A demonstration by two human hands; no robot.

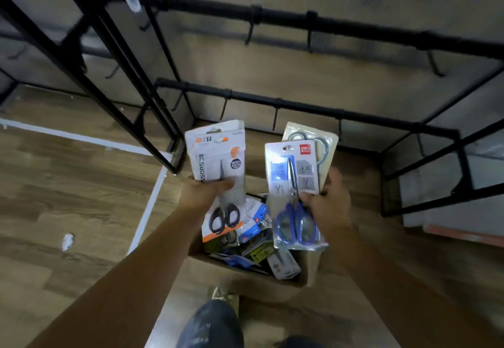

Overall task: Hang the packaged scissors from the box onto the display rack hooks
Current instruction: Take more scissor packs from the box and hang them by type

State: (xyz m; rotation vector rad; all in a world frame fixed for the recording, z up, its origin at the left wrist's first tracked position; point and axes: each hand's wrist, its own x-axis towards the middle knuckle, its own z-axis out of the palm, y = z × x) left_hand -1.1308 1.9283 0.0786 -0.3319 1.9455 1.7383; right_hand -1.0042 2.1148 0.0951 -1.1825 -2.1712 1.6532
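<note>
Scissors packs lifted above box (pixel 245 279): L hand (pixel 201 193) grips black-handled pack (pixel 218 162); R hand (pixel 327 200) pinches blue-handled pack (pixel 293 184) w/ grey pack (pixel 324 140) behind. Step: carry to rack. Next: line up hang-hole w/ hook (pixel 275 121) on lower rail, prob. one pack at a time.

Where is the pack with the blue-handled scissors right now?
In the head view, the clear pack of blue-handled scissors is right of centre, held upright by the right hand above the open cardboard box, in front of another pack.
</note>
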